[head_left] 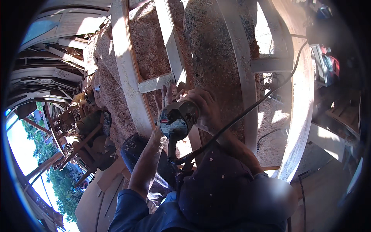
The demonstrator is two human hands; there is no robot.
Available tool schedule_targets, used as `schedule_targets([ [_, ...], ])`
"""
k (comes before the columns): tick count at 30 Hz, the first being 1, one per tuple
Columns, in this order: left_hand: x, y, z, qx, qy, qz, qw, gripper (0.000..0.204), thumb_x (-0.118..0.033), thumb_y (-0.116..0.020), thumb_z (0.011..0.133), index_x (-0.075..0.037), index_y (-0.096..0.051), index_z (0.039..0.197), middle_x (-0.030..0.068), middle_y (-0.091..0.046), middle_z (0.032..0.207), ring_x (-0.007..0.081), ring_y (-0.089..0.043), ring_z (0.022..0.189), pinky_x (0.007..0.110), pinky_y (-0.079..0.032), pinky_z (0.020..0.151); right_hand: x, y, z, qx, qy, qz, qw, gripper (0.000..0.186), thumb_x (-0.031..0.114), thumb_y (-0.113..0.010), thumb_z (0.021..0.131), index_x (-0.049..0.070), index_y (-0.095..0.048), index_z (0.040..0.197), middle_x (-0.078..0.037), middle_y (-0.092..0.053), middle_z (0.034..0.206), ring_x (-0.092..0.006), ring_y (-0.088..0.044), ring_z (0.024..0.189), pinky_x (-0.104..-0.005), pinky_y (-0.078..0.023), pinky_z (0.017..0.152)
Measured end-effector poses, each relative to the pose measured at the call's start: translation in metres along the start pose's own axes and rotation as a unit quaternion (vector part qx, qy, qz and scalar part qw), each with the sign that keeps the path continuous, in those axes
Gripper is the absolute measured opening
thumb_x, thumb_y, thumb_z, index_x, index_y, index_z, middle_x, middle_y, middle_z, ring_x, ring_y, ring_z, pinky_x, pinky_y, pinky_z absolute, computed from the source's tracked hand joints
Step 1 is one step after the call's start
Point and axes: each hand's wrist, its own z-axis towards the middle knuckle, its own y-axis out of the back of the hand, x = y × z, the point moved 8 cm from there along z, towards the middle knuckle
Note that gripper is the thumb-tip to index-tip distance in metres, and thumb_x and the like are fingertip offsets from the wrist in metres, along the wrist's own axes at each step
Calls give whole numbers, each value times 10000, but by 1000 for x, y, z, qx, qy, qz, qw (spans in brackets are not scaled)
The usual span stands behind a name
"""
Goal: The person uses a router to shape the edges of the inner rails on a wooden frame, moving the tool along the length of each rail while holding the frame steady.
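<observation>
My right hand (204, 105) is wrapped over the side of a corded power tool (174, 123) with a rounded dark grey body and a label on its end. Its exact kind cannot be made out, as its working end is hidden beneath the body. My left hand (166, 94) lies along the tool's left side, fingers stretched out past it toward a wooden crosspiece (156, 83); its palm is mostly hidden. That crosspiece joins two long pale rails of a wooden frame (125, 54). The tool sits over this frame's near end, between my forearms.
A black cable (247, 110) runs from the tool across my right forearm toward the far right. Sawdust and shavings (208, 46) heap between the frames. Another wooden frame (272, 65) stands right, beside a curved pale beam (303, 104). Stacked boards (50, 73) and machinery (89, 123) stand left.
</observation>
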Motion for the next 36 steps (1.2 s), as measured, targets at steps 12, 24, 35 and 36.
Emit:
schedule_targets([
  [12, 25, 22, 44, -32, -10, -18, 999, 371, -145, -759, 804, -87, -655, 1155, 102, -682, 1021, 292, -663, 987, 439, -507, 872, -18, -23, 30, -7, 1, 46, 999, 749, 221, -944, 539, 132, -586, 1191, -74, -643, 1140, -297, -624, 1096, -457, -461, 975],
  [24, 44, 19, 54, -18, 42, -147, 988, 303, -202, -702, 885, -97, -645, 1164, 101, -675, 1042, 327, -660, 972, 476, -506, 829, -24, -28, 44, 8, 25, 13, 1000, 766, 167, -931, 537, 102, -570, 1209, -113, -644, 1160, -345, -630, 1097, -450, -491, 961],
  [35, 12, 5, 14, -19, 18, -6, 1000, 453, -279, -722, 881, -127, -589, 1287, 97, -570, 1267, 358, -513, 1188, 626, -307, 956, 2, -13, 0, -12, 27, 11, 1000, 596, 154, -868, 632, 103, -594, 1159, -72, -675, 1100, -295, -649, 1022, -453, -471, 955],
  [36, 15, 6, 19, -21, 17, -1, 1000, 467, -286, -724, 881, -130, -584, 1299, 96, -561, 1287, 361, -500, 1208, 640, -289, 967, -1, -15, 4, -18, 35, 9, 999, 606, 158, -872, 626, 105, -594, 1162, -72, -675, 1099, -295, -648, 1029, -452, -473, 951],
])
